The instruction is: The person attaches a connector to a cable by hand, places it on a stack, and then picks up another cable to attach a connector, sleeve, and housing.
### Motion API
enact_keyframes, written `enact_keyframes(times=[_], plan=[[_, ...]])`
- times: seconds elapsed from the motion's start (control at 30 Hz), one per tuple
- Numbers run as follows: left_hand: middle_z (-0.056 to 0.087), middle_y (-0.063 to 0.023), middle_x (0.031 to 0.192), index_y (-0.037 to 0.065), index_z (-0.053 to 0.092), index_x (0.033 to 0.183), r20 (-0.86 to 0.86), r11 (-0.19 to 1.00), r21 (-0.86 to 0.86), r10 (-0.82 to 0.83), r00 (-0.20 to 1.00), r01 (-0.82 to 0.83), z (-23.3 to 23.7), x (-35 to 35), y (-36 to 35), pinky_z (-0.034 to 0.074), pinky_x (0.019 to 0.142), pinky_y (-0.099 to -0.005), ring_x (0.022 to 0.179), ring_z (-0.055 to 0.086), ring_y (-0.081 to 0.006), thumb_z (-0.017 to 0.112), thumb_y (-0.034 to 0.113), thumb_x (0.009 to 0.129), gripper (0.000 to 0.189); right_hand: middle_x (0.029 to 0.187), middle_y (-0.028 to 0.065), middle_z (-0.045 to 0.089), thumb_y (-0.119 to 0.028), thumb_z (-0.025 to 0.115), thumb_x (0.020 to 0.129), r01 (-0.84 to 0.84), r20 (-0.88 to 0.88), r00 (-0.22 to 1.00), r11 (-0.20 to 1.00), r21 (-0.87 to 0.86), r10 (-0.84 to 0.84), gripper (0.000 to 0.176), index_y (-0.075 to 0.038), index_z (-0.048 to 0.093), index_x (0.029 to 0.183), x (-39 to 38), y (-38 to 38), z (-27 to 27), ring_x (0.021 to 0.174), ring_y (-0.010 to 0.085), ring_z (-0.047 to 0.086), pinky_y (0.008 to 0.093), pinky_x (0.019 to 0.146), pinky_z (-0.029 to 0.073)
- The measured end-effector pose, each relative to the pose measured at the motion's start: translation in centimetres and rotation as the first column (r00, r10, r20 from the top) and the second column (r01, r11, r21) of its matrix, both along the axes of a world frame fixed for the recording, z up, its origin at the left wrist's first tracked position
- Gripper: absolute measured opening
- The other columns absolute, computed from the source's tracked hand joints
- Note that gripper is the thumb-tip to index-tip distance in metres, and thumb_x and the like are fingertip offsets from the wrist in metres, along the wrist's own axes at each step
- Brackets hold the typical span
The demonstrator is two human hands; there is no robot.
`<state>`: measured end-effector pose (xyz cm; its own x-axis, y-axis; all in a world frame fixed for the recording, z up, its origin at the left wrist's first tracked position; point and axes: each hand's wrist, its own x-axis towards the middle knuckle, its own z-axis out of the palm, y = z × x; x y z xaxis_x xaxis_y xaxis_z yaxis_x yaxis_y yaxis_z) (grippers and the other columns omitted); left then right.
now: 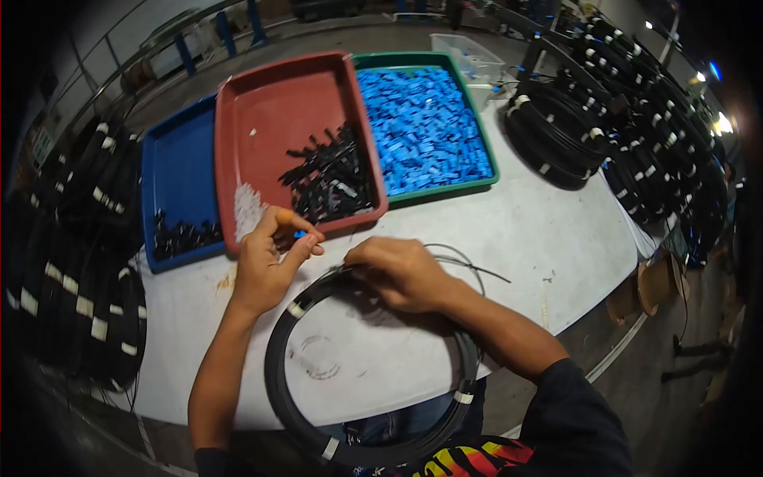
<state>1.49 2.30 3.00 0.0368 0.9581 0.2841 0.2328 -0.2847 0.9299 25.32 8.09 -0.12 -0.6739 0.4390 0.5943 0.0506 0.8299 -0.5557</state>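
1. Our left hand [266,266] pinches a small blue piece [300,234] beside the red tray [270,111].
2. Our right hand [401,272] grips the black cable coil [276,366] on the worktop [540,238].
3. We judge the piece not yet fitted.
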Motion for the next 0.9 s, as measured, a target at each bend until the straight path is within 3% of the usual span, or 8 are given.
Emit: enact_keyframes(times=[0.1,0.2,0.33,0.43,0.63,0.7,0.83,0.9], plan=[[0.071,-0.0089,0.097,-0.003,0.065,0.110,0.067,0.999,-0.026,0.031,0.997,-0.029,-1.6,-0.1,-1.5,0.058,0.081,-0.0271,0.087,0.072,-0.0141,0.067,0.001,0.099,0.012,0.094,0.0143,0.068,0.001,0.070,0.083,0.018,0.038,0.999,1.000,-0.020,-0.017,0.028,-0.006,0.067,0.109,0.1,-0.1,0.5,0.084,0.0358,0.069,0.0427,0.072,0.055],[0.071,-0.0079,0.095,-0.004,0.066,0.106,-0.024,1.000,-0.004,-0.029,0.999,0.029,-2.9,-0.1,-2.4,0.057,0.081,-0.0263,0.087,0.070,-0.0121,0.072,0.000,0.095,0.014,0.094,0.0133,0.068,0.003,0.070,0.082,-0.011,0.033,0.999,1.000,-0.015,0.011,0.029,-0.006,0.068,0.109,0.1,-0.1,0.6,0.082,0.0338,0.069,0.0415,0.071,0.056],[0.073,-0.0067,0.086,-0.003,0.068,0.097,0.191,0.998,-0.028,-0.044,0.981,0.050,-3.5,0.7,-2.6,0.055,0.074,-0.0249,0.080,0.070,-0.0105,0.077,0.007,0.093,0.014,0.096,0.0122,0.070,0.005,0.070,0.079,-0.017,0.077,0.997,0.999,0.046,0.013,0.033,-0.006,0.069,0.110,0.1,-0.2,0.9,0.083,0.0321,0.070,0.0397,0.070,0.057],[0.074,-0.0075,0.086,-0.003,0.069,0.098,0.169,0.991,-0.079,-0.094,0.981,0.108,-2.6,0.7,-2.8,0.055,0.073,-0.0253,0.080,0.070,-0.0108,0.076,0.005,0.092,0.012,0.099,0.0120,0.070,0.005,0.071,0.077,-0.016,0.087,0.996,0.996,0.086,0.009,0.035,-0.006,0.069,0.111,0.2,-0.4,1.0,0.083,0.0319,0.071,0.0396,0.069,0.058],[0.075,-0.0085,0.086,-0.003,0.071,0.100,0.035,1.000,0.011,0.007,0.999,-0.007,-1.8,2.1,-4.0,0.055,0.069,-0.0255,0.077,0.071,-0.0116,0.078,0.003,0.090,0.013,0.101,0.0091,0.069,0.003,0.073,0.068,-0.029,0.140,0.990,0.989,0.147,0.008,0.046,-0.009,0.069,0.113,0.7,-0.4,0.6,0.081,0.0303,0.071,0.0395,0.065,0.058],[0.075,-0.0117,0.095,-0.006,0.071,0.103,-0.184,0.997,0.076,0.029,0.983,-0.015,-1.1,2.1,-4.6,0.056,0.078,-0.0263,0.085,0.071,-0.0139,0.077,0.000,0.090,0.015,0.100,0.0080,0.069,0.002,0.074,0.066,-0.034,0.172,0.985,0.986,0.161,0.006,0.050,-0.011,0.069,0.114,0.8,-0.6,1.1,0.080,0.0297,0.070,0.0395,0.063,0.057],[0.076,-0.0122,0.095,-0.006,0.072,0.102,-0.153,0.997,0.072,0.037,0.987,-0.026,-1.9,2.0,-4.3,0.057,0.080,-0.0270,0.087,0.072,-0.0148,0.078,-0.002,0.087,0.016,0.089,0.0078,0.067,0.006,0.071,0.071,-0.049,0.218,0.976,0.993,0.107,0.024,0.039,-0.007,0.070,0.108,0.6,-0.8,1.6,0.070,0.0272,0.069,0.0374,0.058,0.055],[0.077,-0.0104,0.090,-0.001,0.074,0.099,-0.112,0.987,0.150,0.072,0.991,-0.055,-2.3,2.3,-4.0,0.058,0.067,-0.0267,0.077,0.074,-0.0153,0.081,0.004,0.086,0.016,0.087,0.0070,0.066,0.004,0.072,0.071,-0.051,0.218,0.976,0.995,0.087,0.031,0.039,-0.008,0.070,0.108,0.7,-0.7,1.6,0.069,0.0266,0.069,0.0376,0.057,0.054]])
